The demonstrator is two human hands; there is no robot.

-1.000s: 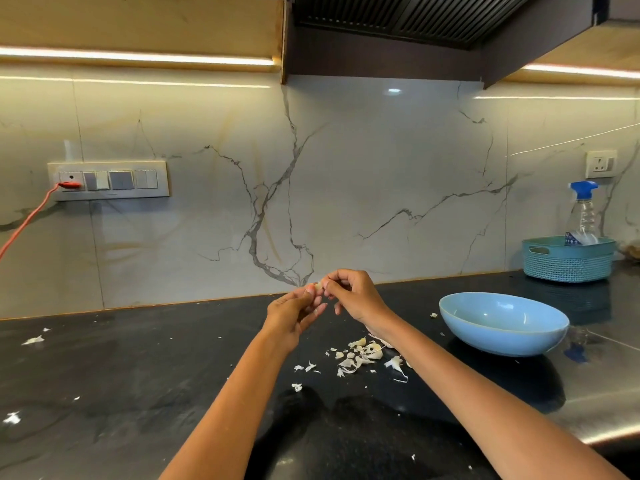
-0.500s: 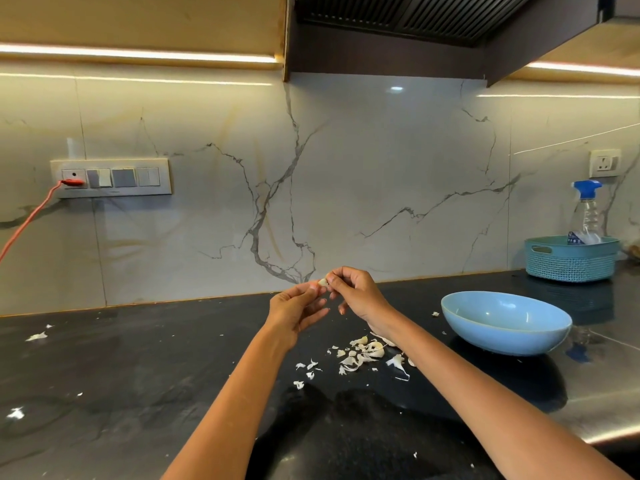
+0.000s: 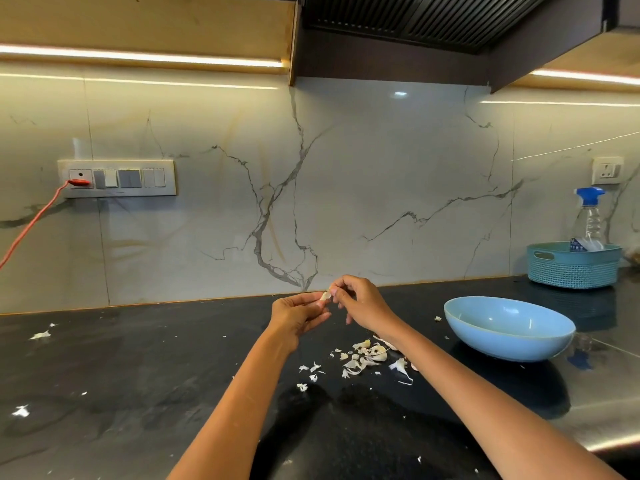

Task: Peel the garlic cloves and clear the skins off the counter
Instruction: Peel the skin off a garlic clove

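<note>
left hand (image 3: 297,315) and right hand (image 3: 360,301) both pinch one clove (image 3: 325,295) at fingertips, above counter (image 3: 138,393). skins (image 3: 363,356) beneath; bowl (image 3: 508,328) at right.

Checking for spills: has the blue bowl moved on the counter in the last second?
No. The blue bowl sits in the same spot relative to the teal basket behind it; only the camera shifted.

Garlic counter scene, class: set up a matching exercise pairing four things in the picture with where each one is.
Things:
1. garlic clove
2. blue bowl
3. spray bottle
4. red plug

Places:
A. in the teal basket
B. in the wall socket at left
C. pinched between the left hand and right hand
D. on the black counter, right of the skins

Pairs: 1-C, 2-D, 3-A, 4-B
</note>
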